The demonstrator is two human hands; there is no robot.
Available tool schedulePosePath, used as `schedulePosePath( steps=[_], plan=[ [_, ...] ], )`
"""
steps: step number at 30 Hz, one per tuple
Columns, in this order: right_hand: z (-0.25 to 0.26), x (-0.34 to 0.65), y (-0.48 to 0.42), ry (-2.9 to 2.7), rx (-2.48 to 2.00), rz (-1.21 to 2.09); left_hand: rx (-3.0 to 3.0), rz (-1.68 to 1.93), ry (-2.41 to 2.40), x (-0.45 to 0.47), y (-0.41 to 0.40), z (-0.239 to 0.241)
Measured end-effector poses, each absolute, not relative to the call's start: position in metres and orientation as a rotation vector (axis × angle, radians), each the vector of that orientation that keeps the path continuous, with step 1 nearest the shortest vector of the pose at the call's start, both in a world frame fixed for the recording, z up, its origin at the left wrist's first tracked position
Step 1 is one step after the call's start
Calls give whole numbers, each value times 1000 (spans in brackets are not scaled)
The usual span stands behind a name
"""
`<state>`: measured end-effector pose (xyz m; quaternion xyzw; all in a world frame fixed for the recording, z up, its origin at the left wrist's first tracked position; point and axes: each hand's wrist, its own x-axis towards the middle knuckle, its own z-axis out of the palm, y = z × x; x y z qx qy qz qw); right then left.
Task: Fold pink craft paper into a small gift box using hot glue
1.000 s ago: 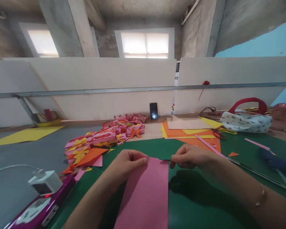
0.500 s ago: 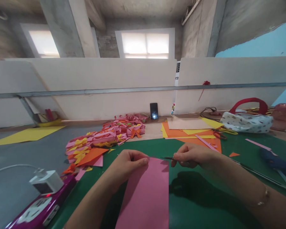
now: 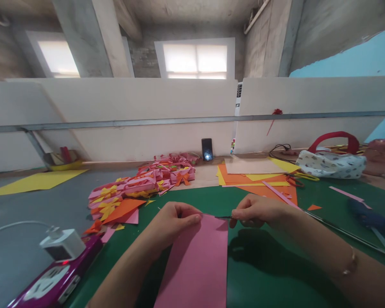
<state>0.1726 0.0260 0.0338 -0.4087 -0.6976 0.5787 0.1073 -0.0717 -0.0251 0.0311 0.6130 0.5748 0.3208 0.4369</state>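
One long pink paper (image 3: 199,261), left grip (image 3: 176,220) pinching it, right grip (image 3: 255,209) pinching dark tool (image 3: 223,217), bright scraps (image 3: 144,179) far left

The sheet (image 3: 197,267) is plain pink, the mat (image 3: 259,284) green.

Pink sheet (image 3: 195,265): lower end cut off by the bottom edge; upper left corner hidden by the left hand (image 3: 179,218).
Dark tool (image 3: 223,217): rear part concealed inside the right hand (image 3: 253,209); the thin bit showing is too small to identify.
Purple power strip (image 3: 81,254): near end cropped at the bottom edge.
White cable (image 3: 22,222): runs out past the left edge.
Blue object (image 3: 370,216): blurred, cut off at right.
Phone (image 3: 207,149): screen content too small to read.
Yellow sheet (image 3: 35,182): left end cropped.
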Motion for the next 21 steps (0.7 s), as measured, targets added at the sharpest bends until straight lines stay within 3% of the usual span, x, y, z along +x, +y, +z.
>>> schedulePosePath(
  steps=[21],
  plan=[
    [30, 172, 25, -2004, -1090, 1827, 1537, 801, 1408, -69, -28, 34]
  ],
)
